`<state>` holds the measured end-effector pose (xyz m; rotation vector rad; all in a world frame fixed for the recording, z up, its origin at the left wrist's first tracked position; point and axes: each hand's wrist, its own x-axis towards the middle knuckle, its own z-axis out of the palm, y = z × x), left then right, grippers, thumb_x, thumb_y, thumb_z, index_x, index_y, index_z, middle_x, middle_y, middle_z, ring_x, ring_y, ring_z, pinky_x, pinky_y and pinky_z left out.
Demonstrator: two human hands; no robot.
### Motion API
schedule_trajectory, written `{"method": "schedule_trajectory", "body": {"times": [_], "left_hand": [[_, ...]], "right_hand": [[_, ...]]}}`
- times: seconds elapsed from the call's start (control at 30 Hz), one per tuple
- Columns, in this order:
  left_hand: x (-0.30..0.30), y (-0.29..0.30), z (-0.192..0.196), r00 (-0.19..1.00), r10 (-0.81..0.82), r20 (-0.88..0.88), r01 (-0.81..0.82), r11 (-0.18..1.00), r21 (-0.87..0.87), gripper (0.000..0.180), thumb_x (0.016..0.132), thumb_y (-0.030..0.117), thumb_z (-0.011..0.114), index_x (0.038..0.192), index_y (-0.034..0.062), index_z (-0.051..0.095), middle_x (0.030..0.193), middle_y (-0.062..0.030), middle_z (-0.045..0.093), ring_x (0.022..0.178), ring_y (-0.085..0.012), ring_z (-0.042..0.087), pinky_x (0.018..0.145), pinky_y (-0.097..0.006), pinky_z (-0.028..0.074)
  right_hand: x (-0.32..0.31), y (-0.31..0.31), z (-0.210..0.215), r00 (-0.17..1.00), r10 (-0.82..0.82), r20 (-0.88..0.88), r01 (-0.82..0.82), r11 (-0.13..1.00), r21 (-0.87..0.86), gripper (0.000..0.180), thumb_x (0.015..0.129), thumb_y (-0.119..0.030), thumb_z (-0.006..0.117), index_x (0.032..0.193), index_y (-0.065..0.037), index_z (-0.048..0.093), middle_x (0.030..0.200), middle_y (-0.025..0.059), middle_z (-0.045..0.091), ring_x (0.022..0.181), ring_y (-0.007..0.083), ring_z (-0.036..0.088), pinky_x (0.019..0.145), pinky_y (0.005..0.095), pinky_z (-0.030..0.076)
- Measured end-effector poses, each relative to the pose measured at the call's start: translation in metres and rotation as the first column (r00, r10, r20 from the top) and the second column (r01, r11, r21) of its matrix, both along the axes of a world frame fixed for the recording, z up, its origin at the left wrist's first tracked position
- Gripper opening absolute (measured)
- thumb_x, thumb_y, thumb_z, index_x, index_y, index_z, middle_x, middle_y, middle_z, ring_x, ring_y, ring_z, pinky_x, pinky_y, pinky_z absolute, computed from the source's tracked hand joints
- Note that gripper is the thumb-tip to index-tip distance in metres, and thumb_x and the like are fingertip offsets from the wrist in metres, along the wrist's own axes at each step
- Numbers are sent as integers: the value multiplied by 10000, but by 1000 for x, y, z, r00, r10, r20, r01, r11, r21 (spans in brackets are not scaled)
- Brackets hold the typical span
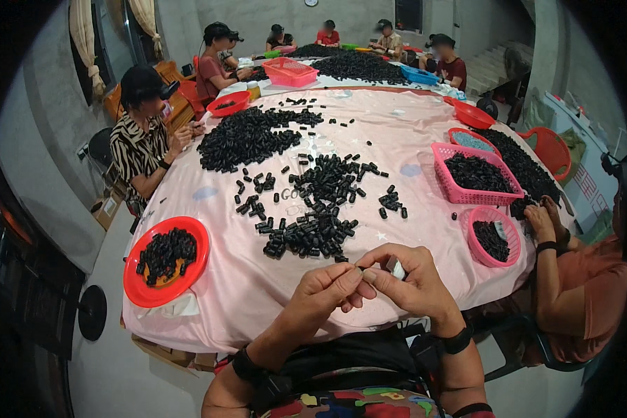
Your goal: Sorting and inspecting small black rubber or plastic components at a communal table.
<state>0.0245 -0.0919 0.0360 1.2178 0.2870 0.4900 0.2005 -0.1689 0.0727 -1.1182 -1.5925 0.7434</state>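
My left hand (326,291) and my right hand (412,284) meet above the near edge of the table, fingertips pinched together. Between them a bit of a small black piece (360,267) shows; the fingers hide most of it. Something small and white (397,269) peeks out from the curled fingers of my right hand; its kind is unclear. Just beyond my hands lies a loose heap of short black cylindrical pieces (306,235), which spreads farther up the pink tablecloth (397,230).
At left is a red plate (134,268) of black pieces. A pink basket (472,244) and a larger pink basket (442,182) stand at right. A larger black heap (247,139) lies farther off. Co-workers sit around the tables, one person's hands (545,221) close at right.
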Motion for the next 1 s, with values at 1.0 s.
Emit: {"method": "schedule_trajectory", "body": {"times": [1.0], "left_hand": [[-164, 159, -65, 177, 889, 421, -400, 456, -795, 203, 945, 221, 498, 980, 29, 550, 780, -48, 616, 603, -130, 543, 494, -243, 404]], "right_hand": [[-6, 12, -10, 946, -325, 0, 325, 945, -27, 163, 830, -131, 644, 923, 1, 667, 704, -29, 550, 662, 61, 432, 612, 216, 341]]}}
